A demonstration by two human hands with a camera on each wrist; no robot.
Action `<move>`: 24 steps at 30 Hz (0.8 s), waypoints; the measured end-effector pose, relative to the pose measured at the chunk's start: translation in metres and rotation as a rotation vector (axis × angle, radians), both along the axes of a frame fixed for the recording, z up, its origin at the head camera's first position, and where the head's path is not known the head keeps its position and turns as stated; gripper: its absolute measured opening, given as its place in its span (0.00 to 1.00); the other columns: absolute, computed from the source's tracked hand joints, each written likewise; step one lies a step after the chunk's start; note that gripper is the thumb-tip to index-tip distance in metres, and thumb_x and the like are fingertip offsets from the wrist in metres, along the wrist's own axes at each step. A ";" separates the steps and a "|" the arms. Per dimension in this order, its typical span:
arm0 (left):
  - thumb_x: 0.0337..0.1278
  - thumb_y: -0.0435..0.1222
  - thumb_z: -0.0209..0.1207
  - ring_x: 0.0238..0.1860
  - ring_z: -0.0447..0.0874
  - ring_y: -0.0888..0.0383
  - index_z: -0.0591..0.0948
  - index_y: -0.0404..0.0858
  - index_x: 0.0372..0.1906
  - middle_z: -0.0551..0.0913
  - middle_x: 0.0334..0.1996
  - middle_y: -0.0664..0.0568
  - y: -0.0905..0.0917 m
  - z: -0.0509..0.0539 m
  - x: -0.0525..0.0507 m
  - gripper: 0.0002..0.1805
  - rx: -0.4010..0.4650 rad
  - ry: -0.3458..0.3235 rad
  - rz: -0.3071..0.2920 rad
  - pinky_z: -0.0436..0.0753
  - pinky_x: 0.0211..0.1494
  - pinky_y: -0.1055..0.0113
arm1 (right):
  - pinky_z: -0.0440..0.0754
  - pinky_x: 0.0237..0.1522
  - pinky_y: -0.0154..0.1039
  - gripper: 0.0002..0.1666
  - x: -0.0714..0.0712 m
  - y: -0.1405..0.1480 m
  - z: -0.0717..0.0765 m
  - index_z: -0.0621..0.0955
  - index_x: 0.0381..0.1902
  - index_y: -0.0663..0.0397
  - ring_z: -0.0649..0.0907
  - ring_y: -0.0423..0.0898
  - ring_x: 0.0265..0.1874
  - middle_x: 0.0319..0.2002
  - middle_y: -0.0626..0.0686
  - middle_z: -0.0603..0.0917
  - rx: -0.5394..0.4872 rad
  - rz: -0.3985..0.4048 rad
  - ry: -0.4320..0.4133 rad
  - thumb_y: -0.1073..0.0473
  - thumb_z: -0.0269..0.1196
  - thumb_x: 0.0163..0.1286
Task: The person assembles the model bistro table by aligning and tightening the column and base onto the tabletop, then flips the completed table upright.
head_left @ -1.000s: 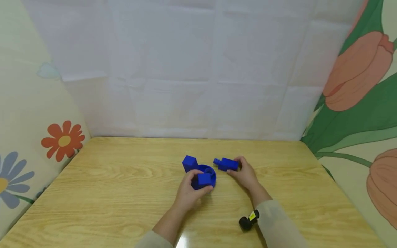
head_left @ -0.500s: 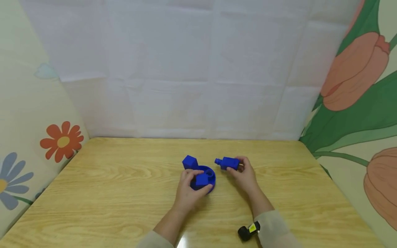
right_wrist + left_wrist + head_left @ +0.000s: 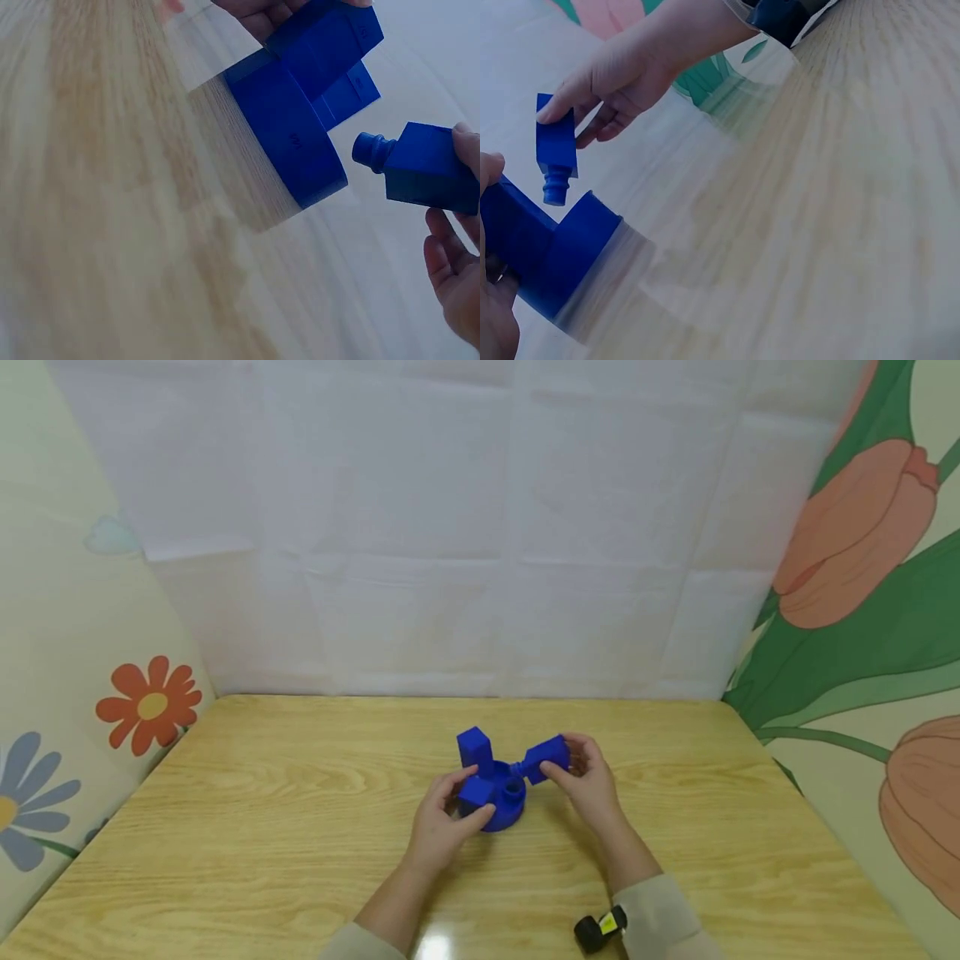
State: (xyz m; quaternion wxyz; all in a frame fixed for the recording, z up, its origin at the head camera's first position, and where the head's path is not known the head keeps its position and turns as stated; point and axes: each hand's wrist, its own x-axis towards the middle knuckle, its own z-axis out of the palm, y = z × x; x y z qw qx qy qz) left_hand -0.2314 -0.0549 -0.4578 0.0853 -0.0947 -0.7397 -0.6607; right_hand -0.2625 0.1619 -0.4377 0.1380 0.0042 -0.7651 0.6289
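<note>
A round blue base [image 3: 507, 815] with a raised ring socket stands on the table, tilted slightly in neither wrist view that I can tell. Two blue square blocks rise from it: a rear block [image 3: 476, 750] and a near block [image 3: 477, 791]. My left hand [image 3: 439, 823] pinches the near block between thumb and fingers. In my right hand [image 3: 596, 785] is a blue block with a ridged neck [image 3: 546, 758], gripped at its wide end. Its neck points down-left toward the socket; the right wrist view shows a gap between the neck [image 3: 369, 151] and the base [image 3: 289, 139].
The wooden table [image 3: 262, 827] carries the base. Behind it hangs a white cloth [image 3: 420, 527], with flower-patterned cloth at both sides. A black device with a yellow label [image 3: 600, 930] sits at the right sleeve.
My right hand has tilted its block neck-down and brought it left, close to the base. The base with its blocks has turned a little, and my left hand has shifted slightly left with it.
</note>
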 end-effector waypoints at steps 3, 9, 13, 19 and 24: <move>0.49 0.26 0.69 0.52 0.77 0.59 0.78 0.33 0.60 0.76 0.53 0.38 -0.001 -0.001 0.000 0.29 0.030 0.002 -0.018 0.76 0.57 0.77 | 0.74 0.41 0.29 0.28 0.002 -0.003 0.003 0.76 0.59 0.60 0.76 0.37 0.38 0.43 0.57 0.82 0.012 0.025 0.017 0.67 0.70 0.60; 0.50 0.21 0.64 0.50 0.79 0.68 0.76 0.28 0.61 0.77 0.58 0.33 -0.005 -0.003 -0.003 0.28 0.096 -0.008 -0.050 0.78 0.55 0.77 | 0.73 0.37 0.28 0.28 0.003 -0.005 0.004 0.79 0.58 0.60 0.76 0.35 0.35 0.39 0.56 0.83 0.039 0.056 0.030 0.66 0.71 0.59; 0.52 0.22 0.63 0.47 0.79 0.71 0.76 0.27 0.60 0.78 0.56 0.32 -0.008 -0.002 -0.004 0.26 0.099 -0.017 -0.058 0.78 0.54 0.79 | 0.73 0.37 0.29 0.27 0.005 -0.006 0.005 0.80 0.57 0.58 0.76 0.37 0.35 0.39 0.56 0.83 0.074 0.087 0.034 0.66 0.71 0.58; 0.53 0.21 0.61 0.47 0.79 0.71 0.73 0.24 0.61 0.78 0.56 0.30 -0.010 -0.002 -0.005 0.27 0.126 -0.011 -0.093 0.77 0.54 0.79 | 0.73 0.38 0.31 0.28 0.009 -0.009 0.008 0.79 0.58 0.54 0.75 0.41 0.37 0.41 0.55 0.82 0.159 0.144 0.026 0.62 0.72 0.59; 0.53 0.20 0.59 0.46 0.80 0.71 0.73 0.23 0.61 0.79 0.53 0.29 -0.011 -0.004 -0.006 0.26 0.143 0.002 -0.102 0.78 0.53 0.79 | 0.72 0.40 0.32 0.29 0.011 -0.013 0.011 0.80 0.59 0.54 0.74 0.44 0.40 0.46 0.54 0.82 0.222 0.168 0.006 0.61 0.72 0.59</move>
